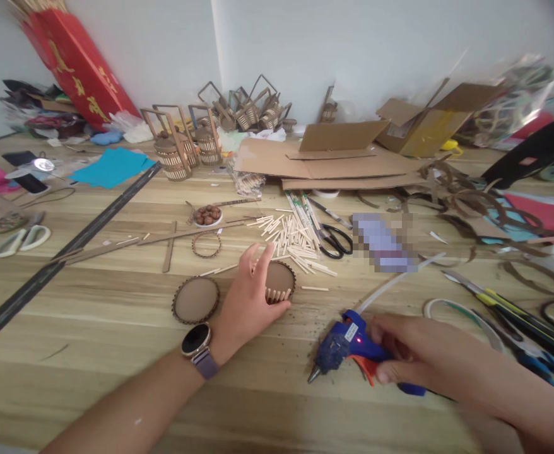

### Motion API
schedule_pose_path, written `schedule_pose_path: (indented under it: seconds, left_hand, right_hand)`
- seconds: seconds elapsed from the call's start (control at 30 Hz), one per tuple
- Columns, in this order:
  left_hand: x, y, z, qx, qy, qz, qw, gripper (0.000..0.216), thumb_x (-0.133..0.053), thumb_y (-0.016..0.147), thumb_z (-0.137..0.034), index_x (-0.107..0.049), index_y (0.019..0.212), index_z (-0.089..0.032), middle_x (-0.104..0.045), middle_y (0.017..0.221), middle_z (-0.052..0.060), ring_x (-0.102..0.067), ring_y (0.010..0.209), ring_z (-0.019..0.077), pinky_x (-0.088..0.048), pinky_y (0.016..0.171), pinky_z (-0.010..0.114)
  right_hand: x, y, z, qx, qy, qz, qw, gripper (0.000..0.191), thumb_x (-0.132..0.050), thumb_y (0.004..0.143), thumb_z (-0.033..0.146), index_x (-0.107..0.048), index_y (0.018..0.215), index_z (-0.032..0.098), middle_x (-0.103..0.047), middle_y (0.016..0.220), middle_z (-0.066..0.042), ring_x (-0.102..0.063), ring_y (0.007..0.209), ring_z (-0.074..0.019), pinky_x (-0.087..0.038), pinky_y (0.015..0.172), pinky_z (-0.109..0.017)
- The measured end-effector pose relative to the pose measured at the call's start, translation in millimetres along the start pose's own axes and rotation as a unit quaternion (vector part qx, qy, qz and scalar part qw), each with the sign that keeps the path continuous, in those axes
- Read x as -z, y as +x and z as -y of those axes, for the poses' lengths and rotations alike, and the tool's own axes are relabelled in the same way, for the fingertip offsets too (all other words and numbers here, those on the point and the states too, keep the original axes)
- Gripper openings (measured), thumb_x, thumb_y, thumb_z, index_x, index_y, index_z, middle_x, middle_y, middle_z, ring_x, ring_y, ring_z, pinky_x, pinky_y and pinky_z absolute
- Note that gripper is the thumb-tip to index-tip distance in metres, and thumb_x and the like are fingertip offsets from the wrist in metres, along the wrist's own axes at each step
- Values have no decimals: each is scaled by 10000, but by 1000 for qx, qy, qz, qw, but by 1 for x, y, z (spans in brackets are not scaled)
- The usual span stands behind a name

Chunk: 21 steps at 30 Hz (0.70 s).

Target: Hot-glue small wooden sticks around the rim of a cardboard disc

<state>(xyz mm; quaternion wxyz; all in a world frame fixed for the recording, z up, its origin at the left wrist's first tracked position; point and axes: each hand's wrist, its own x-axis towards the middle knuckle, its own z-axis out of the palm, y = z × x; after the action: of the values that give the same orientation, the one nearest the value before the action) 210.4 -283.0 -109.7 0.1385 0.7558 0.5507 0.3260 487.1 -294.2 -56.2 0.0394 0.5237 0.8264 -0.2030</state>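
Observation:
My left hand (246,293), with a watch (195,340) on its wrist, is spread over the left side of a round brown base (281,277) with a scalloped rim. Its fingers are apart and its thumb lies near a short row of upright wooden sticks (277,295) on the base's near edge. Part of the base is hidden by the hand. In my right hand (414,353) is the handle of a blue glue gun (347,343), its nozzle pointing down to the left and a red light lit. Left of my left hand lies a second round base (195,299).
Loose wooden sticks (289,239) lie behind the base, near black-handled scissors (337,241). A dish of brown beads (208,215) and a thin ring (206,244) sit further left. Small finished baskets (173,157) and cardboard (267,161) stand at the back; cutters and pliers (518,340) lie right.

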Motion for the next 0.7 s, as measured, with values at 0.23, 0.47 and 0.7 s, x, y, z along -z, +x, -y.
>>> schedule_pose_path:
  seconds: [0.23,0.47,0.7]
  left_hand:
    - [0,0,1,-16,4,0,1000,1070,-795,701,-177,-64,1467,-323,-244,1479,152,-250,1412,356,-317,1116,578]
    - [-1,1,5,-25,-13,2,1000,1068,-793,717,-212,-50,1475,-331,-250,1482,143,-249,1413,372,-303,1118,603]
    - [-3,1,6,-22,-25,2,999,1088,-813,693,-200,-76,1484,-323,-253,1479,144,-242,1420,353,-307,1123,579]
  right_hand:
    - [18,37,38,73,23,-83,994,90,-545,883,211,-634,895,208,-719,866,-54,-667,786,-208,-470,674,-280]
    - [3,84,75,143,-80,-47,985,159,-531,905,120,-671,965,167,-713,899,-70,-667,844,-210,-454,688,-270]
    - [4,85,82,155,-126,-32,979,169,-538,909,106,-680,832,153,-691,836,-64,-652,767,-200,-403,609,-256]
